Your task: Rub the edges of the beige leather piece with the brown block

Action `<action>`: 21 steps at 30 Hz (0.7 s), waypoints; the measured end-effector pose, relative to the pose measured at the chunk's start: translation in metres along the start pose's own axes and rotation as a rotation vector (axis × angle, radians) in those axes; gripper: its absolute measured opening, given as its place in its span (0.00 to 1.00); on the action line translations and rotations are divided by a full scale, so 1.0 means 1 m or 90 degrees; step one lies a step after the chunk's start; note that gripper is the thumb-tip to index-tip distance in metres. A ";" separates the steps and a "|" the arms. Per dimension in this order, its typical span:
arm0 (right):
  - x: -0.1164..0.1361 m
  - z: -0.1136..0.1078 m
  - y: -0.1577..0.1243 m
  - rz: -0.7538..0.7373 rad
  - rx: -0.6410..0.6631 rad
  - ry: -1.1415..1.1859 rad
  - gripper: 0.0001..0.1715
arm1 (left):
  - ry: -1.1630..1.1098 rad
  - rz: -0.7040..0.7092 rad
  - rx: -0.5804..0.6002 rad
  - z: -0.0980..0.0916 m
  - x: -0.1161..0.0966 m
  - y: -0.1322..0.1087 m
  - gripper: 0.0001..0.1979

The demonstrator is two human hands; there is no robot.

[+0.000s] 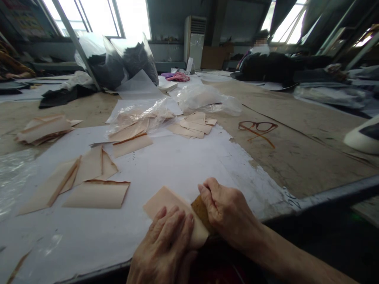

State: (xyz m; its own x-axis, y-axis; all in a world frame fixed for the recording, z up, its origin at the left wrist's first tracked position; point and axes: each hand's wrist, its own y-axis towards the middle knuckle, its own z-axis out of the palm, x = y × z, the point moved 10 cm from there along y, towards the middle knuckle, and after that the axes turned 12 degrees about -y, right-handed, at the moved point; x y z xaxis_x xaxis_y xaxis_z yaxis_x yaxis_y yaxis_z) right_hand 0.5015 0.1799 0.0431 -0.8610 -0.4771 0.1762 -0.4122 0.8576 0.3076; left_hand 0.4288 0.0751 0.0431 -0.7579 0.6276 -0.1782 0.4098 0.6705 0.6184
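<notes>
A pale tan leather-like piece lies on the white sheet near the table's front edge. My left hand rests flat on this piece, its fingers stretched out and close together. My right hand is closed around a brownish-yellow block, which meets the right edge of the piece. To the left lie several pale pieces with brown-coloured edges, one of them nearest my left hand. The lower part of the block is hidden by my right hand.
Glasses lie right of the sheet. Behind are loose pale pieces and clear plastic bags; another stack is at the left. A white object stands far right. A person is in the background.
</notes>
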 end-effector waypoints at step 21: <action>0.019 0.013 0.021 -0.039 0.026 -0.142 0.14 | -0.068 -0.060 -0.092 -0.008 0.005 0.001 0.18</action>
State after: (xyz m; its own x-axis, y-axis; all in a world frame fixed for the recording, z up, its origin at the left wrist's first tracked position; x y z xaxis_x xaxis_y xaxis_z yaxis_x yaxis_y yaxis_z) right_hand 0.4726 0.1912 0.0407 -0.8764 -0.4785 -0.0541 -0.4740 0.8373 0.2726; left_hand 0.4216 0.0753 0.0486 -0.7282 0.6079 -0.3166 0.2562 0.6699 0.6968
